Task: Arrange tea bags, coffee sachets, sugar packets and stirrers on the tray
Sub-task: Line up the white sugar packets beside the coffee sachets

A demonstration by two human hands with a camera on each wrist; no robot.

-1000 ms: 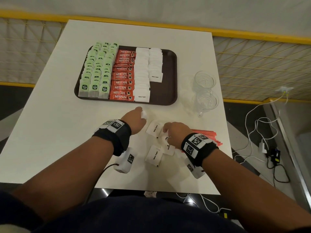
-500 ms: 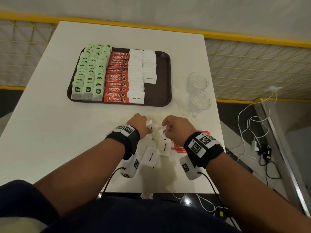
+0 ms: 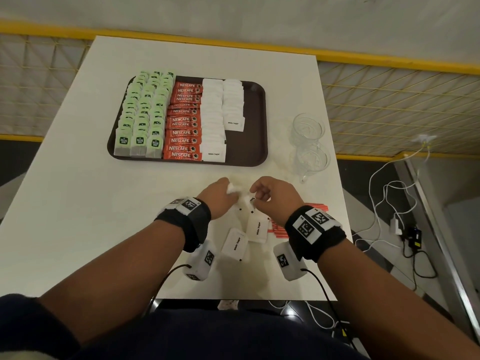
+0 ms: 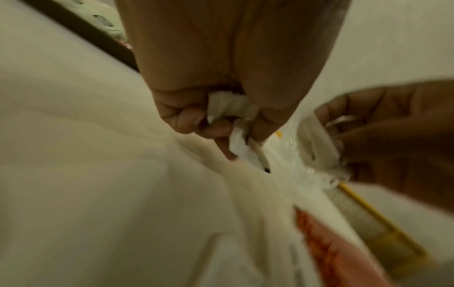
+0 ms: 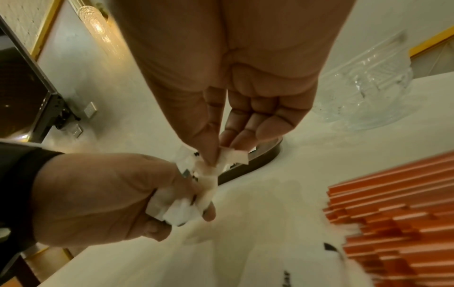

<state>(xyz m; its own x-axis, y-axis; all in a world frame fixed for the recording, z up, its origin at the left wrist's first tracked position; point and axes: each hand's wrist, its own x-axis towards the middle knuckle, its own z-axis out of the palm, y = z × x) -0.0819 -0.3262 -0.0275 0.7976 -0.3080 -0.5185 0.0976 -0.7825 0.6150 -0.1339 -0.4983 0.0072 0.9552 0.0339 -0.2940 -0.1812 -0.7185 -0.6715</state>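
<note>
Fingers of the left hand (image 3: 219,196) curl around a small bunch of sugar packets (image 5: 181,203). The right hand (image 3: 275,196) pinches one packet (image 5: 226,157) between thumb and fingertips, just beside that bunch, above the table (image 3: 78,203) near its front edge. Two more packets (image 3: 235,242) lie below the wrists. I judge them light, soft and easy to crumple, so hold them flat by the edges. The tray (image 3: 255,126) sits toward the far edge, its right side bare. Only the right wrist view shows clearly the stirrers (image 5: 393,213) by the right edge and the pinch itself; the head view hides both fingertips.
</note>
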